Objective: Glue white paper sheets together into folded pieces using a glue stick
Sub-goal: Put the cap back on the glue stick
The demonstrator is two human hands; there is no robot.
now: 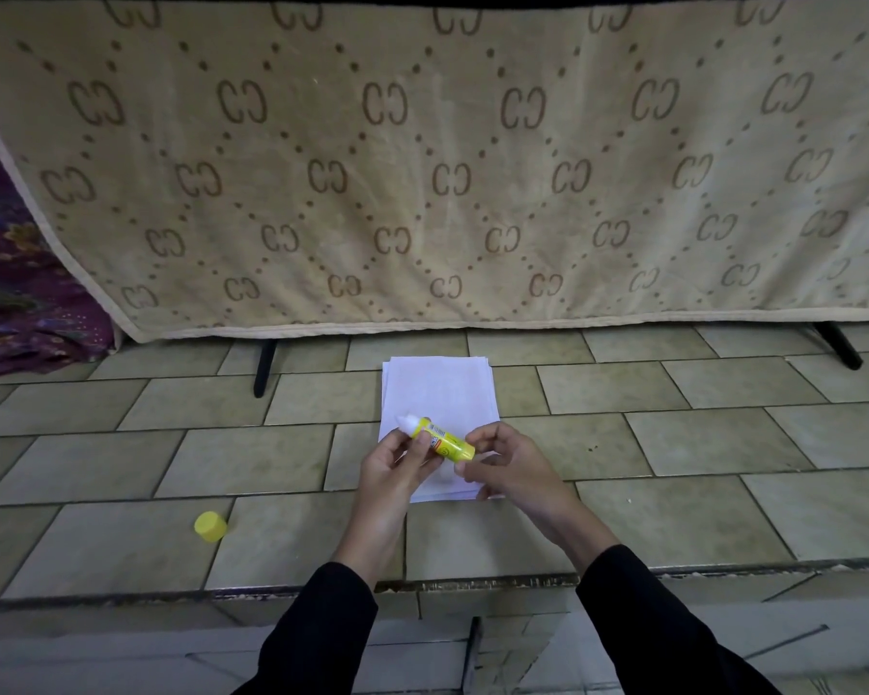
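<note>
A small stack of white paper sheets (435, 388) lies on the tiled floor straight ahead. Above its near half I hold a yellow glue stick (442, 440), uncapped, its white glue tip pointing up and to the left. My left hand (397, 461) grips the stick's upper barrel with thumb and fingers. My right hand (505, 464) pinches the stick's yellow base end. The yellow cap (210, 527) lies on its own on a tile to the left, well apart from both hands.
A beige patterned blanket (422, 168) hangs across the back over a frame with dark legs (264, 361). Purple patterned fabric (16, 288) lies at the far left. A step edge (472, 584) runs across the tiles near my forearms.
</note>
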